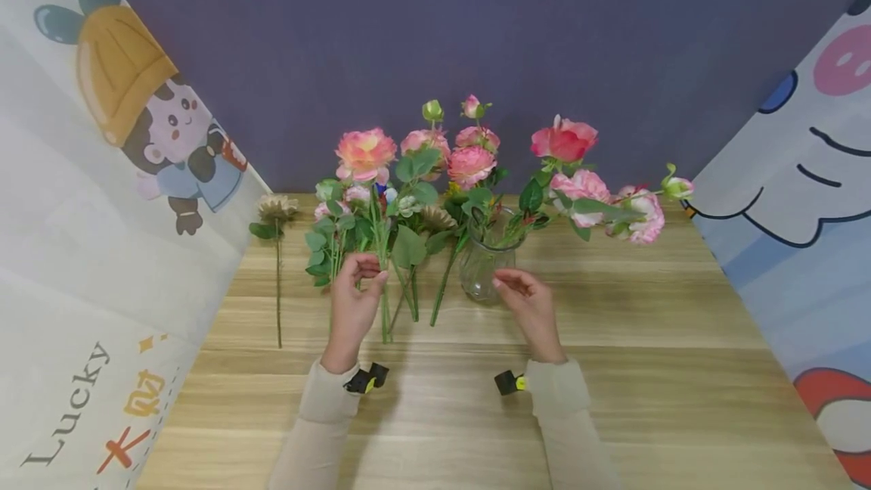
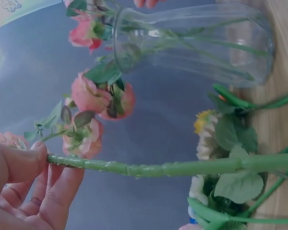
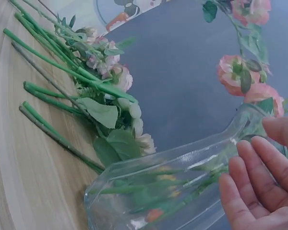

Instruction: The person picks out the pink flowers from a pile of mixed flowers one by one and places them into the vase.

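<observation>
In the left wrist view my left hand (image 2: 33, 191) pinches a green flower stem (image 2: 177, 168) between thumb and fingers. From the head, this left hand (image 1: 355, 301) is among the stems left of the vase, below a large peach-pink flower (image 1: 366, 156). My right hand (image 1: 529, 307) is at the front right side of the clear glass vase (image 1: 478, 278), its fingers loosely bent and holding nothing. Pink artificial flowers (image 1: 563, 141) lean out of the vase to the right, and more pink blooms (image 1: 472, 165) stand above its left side. Their stems (image 2: 206, 38) cross inside the glass.
Several loose stems and leafy sprigs (image 1: 409, 248) lie on the wooden table (image 1: 653, 384) left of the vase. A single beige flower (image 1: 277, 210) lies farther left. A dark blue panel (image 1: 503, 36) stands behind, with printed cartoon panels (image 1: 177, 119) at the sides.
</observation>
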`<state>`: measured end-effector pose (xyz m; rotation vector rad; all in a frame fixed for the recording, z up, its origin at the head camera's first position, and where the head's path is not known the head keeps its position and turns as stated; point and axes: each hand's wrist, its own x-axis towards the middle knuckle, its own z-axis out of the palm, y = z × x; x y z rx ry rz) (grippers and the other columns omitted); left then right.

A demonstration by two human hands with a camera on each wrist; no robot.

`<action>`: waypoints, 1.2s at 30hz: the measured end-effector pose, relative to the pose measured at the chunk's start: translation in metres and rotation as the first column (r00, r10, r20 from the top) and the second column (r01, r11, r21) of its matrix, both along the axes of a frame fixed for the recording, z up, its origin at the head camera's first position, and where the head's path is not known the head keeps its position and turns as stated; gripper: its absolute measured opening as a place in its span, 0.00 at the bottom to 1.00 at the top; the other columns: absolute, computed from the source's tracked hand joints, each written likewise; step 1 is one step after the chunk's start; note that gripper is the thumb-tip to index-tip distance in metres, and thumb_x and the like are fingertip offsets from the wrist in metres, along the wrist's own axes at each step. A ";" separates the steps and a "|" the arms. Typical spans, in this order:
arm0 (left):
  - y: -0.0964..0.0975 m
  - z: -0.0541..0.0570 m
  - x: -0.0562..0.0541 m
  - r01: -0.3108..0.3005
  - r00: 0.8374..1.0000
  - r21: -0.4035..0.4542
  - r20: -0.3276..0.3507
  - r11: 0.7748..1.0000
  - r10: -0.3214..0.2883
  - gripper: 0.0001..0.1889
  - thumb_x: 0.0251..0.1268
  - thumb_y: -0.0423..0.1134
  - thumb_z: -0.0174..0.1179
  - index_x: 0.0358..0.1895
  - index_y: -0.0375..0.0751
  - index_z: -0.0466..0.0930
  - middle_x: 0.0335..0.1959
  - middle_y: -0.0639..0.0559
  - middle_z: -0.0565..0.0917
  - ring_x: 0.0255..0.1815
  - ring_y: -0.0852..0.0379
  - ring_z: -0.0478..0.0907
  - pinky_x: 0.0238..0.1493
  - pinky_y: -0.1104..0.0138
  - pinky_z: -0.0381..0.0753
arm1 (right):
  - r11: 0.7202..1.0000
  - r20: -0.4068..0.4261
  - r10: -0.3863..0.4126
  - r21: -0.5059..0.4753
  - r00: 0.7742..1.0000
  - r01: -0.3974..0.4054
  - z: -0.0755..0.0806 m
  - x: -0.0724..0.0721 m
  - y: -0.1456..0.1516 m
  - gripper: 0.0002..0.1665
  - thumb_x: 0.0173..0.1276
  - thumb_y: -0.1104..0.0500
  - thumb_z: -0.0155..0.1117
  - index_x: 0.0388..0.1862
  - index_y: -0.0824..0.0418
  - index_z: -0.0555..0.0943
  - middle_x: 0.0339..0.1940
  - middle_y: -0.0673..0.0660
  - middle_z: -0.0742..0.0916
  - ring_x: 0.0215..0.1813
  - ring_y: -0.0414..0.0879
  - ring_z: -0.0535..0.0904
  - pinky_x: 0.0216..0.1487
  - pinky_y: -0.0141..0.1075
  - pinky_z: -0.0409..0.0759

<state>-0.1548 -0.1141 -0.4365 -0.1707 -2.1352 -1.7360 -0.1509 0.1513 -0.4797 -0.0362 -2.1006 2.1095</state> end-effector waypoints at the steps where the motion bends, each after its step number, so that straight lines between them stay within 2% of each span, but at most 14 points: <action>1: 0.002 0.001 0.001 0.003 1.000 0.004 -0.008 1.000 -0.003 0.11 0.56 0.21 0.61 0.42 0.28 0.73 0.38 0.33 0.77 0.37 0.58 0.75 0.35 0.70 0.79 | 1.000 -0.002 0.004 -0.004 1.000 -0.004 0.001 0.000 -0.001 0.15 0.62 0.66 0.65 0.47 0.72 0.79 0.46 0.67 0.83 0.44 0.40 0.80 0.50 0.29 0.77; 4: 0.006 0.004 0.002 0.009 1.000 0.017 -0.021 1.000 -0.008 0.12 0.55 0.21 0.61 0.43 0.28 0.73 0.39 0.31 0.77 0.37 0.57 0.75 0.35 0.71 0.79 | 1.000 -0.012 0.019 -0.006 1.000 -0.019 0.004 -0.001 -0.005 0.15 0.62 0.65 0.65 0.46 0.72 0.79 0.45 0.66 0.84 0.44 0.42 0.80 0.49 0.29 0.77; 9: 0.012 0.009 0.006 0.006 0.999 0.017 -0.032 1.000 -0.006 0.12 0.57 0.24 0.62 0.43 0.29 0.74 0.38 0.36 0.77 0.37 0.57 0.76 0.31 0.73 0.80 | 0.999 -0.021 0.052 -0.004 0.998 -0.052 0.006 -0.001 -0.011 0.15 0.62 0.65 0.66 0.45 0.72 0.79 0.45 0.69 0.83 0.43 0.46 0.81 0.45 0.29 0.78; 14: 0.015 0.010 0.008 0.003 0.998 0.017 -0.056 1.000 -0.002 0.13 0.58 0.28 0.62 0.44 0.26 0.73 0.37 0.41 0.78 0.37 0.59 0.76 0.31 0.73 0.80 | 0.998 0.001 0.067 0.015 0.998 -0.067 0.010 0.001 -0.015 0.13 0.62 0.66 0.65 0.44 0.72 0.80 0.45 0.68 0.84 0.41 0.42 0.80 0.44 0.28 0.78; 18: 0.018 0.011 0.008 0.007 0.996 0.023 -0.088 1.000 -0.005 0.12 0.58 0.27 0.62 0.44 0.26 0.73 0.37 0.40 0.77 0.36 0.61 0.75 0.29 0.73 0.79 | 0.996 0.008 0.078 0.032 0.997 -0.078 0.023 0.007 -0.019 0.13 0.62 0.68 0.64 0.44 0.74 0.79 0.45 0.70 0.83 0.40 0.39 0.80 0.43 0.27 0.78; 20: 0.020 0.012 0.008 0.016 0.994 0.019 -0.108 1.000 -0.014 0.11 0.58 0.26 0.62 0.43 0.28 0.74 0.37 0.39 0.77 0.36 0.59 0.76 0.28 0.73 0.78 | 0.996 0.002 0.081 0.038 0.997 -0.081 0.030 0.010 -0.022 0.12 0.63 0.69 0.63 0.44 0.75 0.79 0.45 0.71 0.83 0.39 0.38 0.80 0.42 0.27 0.77; 24: 0.026 0.013 0.009 0.043 0.991 0.017 -0.127 0.999 -0.040 0.11 0.58 0.26 0.62 0.43 0.28 0.74 0.36 0.39 0.77 0.36 0.49 0.77 0.26 0.72 0.78 | 0.996 -0.004 0.078 0.049 0.997 -0.078 0.038 0.013 -0.025 0.12 0.63 0.69 0.63 0.44 0.76 0.79 0.45 0.72 0.83 0.39 0.36 0.80 0.43 0.26 0.77; 27: 0.031 0.013 0.010 0.059 0.992 0.033 -0.110 0.998 -0.055 0.11 0.58 0.28 0.63 0.43 0.29 0.74 0.37 0.40 0.78 0.36 0.48 0.77 0.27 0.71 0.78 | 0.996 -0.007 0.082 0.035 0.997 -0.082 0.033 0.010 -0.024 0.13 0.62 0.68 0.64 0.44 0.74 0.80 0.45 0.70 0.84 0.40 0.37 0.80 0.44 0.27 0.78; 32: 0.041 0.014 0.011 0.096 0.991 0.088 -0.099 0.991 -0.087 0.12 0.57 0.26 0.63 0.43 0.26 0.74 0.37 0.36 0.78 0.36 0.59 0.76 0.29 0.69 0.80 | 0.994 -0.038 0.112 0.021 0.993 -0.111 0.021 0.003 -0.025 0.15 0.61 0.63 0.67 0.44 0.71 0.81 0.45 0.67 0.84 0.42 0.40 0.81 0.45 0.29 0.79; 36: 0.047 0.014 0.011 0.111 0.988 0.103 -0.119 0.988 -0.099 0.12 0.57 0.24 0.62 0.43 0.24 0.74 0.36 0.35 0.78 0.35 0.62 0.76 0.29 0.69 0.80 | 0.990 -0.064 0.141 0.005 0.988 -0.141 0.026 0.005 -0.031 0.15 0.61 0.63 0.68 0.45 0.71 0.81 0.45 0.68 0.84 0.42 0.43 0.82 0.45 0.30 0.80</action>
